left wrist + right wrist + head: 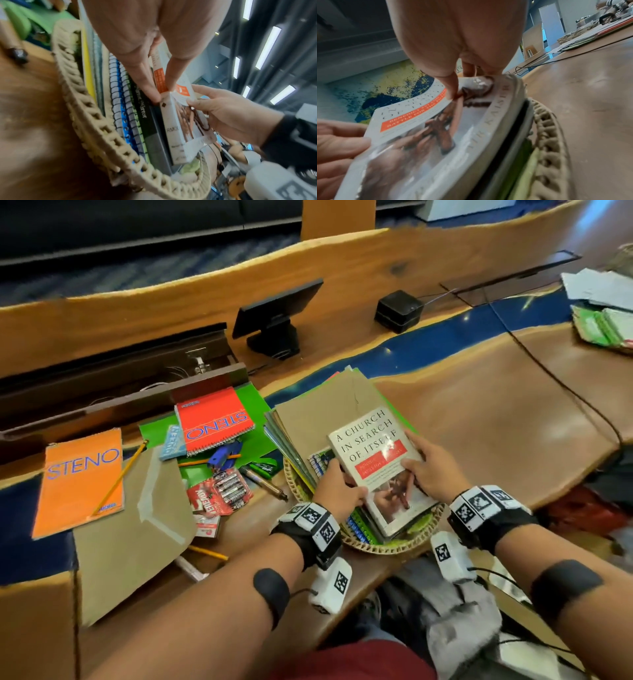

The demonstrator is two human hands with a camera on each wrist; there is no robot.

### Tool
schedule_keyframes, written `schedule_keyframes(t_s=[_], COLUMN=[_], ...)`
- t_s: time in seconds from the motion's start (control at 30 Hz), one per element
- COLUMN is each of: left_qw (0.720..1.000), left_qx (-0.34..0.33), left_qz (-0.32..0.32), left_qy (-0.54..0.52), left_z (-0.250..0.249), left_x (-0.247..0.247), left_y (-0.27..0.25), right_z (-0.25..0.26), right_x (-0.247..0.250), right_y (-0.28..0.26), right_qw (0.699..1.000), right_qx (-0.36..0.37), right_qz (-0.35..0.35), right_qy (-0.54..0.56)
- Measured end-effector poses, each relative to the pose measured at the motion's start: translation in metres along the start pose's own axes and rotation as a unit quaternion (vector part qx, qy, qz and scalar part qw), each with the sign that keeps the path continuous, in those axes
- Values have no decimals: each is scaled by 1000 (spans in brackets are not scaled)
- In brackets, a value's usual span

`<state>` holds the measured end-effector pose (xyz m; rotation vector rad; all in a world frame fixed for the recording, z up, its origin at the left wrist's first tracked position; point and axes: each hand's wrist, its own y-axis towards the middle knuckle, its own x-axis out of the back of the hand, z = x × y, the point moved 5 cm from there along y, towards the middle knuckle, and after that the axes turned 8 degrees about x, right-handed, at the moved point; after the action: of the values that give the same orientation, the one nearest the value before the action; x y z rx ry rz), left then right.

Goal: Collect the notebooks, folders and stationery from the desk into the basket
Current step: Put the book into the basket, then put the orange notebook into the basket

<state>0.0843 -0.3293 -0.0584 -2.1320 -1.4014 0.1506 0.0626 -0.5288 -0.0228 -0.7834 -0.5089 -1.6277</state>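
Observation:
Both hands hold a white hardcover book (371,450) titled "A Church in Search of Itself" on top of the stack in the woven basket (387,547). My left hand (346,487) pinches its left edge, thumb on the cover. My right hand (416,455) grips the right edge. In the left wrist view the fingers (150,89) clamp the book (171,128) above spiral notebooks (123,108). The right wrist view has a finger (450,88) pressing on the cover (428,135). Brown and green folders (329,409) lean out of the basket's far side.
On the desk to the left lie an orange steno pad (80,481), a red steno pad (214,421), a green folder (255,405), a brown envelope (137,525), a battery pack (222,494), a blue stapler (224,457), pencils and a pen (265,482). A cable (555,378) runs right.

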Motion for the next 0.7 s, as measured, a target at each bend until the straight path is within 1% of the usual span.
schedule_keyframes(t_s=[0.13, 0.17, 0.23, 0.3, 0.4, 0.53, 0.6, 0.7], left_qw=[992, 986, 970, 960, 952, 946, 959, 977], left_qx=[-6, -4, 4, 0, -6, -20, -24, -44], left_qz=[-27, -30, -42, -51, -48, -34, -19, -26], left_qy=[125, 164, 238, 275, 304, 322, 282, 207], left_z=[-5, -6, -6, -7, -5, -4, -4, -2], left_x=[-4, -4, -2, 2, 5, 13, 21, 45], left_y=[-2, -3, -6, -9, -10, -12, -14, -25], right_z=[-8, -9, -9, -7, 2, 20, 37, 65], right_x=[-7, -9, -11, -12, -16, -18, -18, -25], right_y=[-1, 0, 0, 2, 2, 4, 5, 5], right_qw=[998, 997, 994, 992, 990, 976, 974, 982], right_qx=[3, 11, 6, -6, -9, -10, 2, 61], right_qz=[23, 24, 24, 29, 48, 54, 33, -29], right_qy=[-52, -70, -103, -122, -134, -213, -226, -179])
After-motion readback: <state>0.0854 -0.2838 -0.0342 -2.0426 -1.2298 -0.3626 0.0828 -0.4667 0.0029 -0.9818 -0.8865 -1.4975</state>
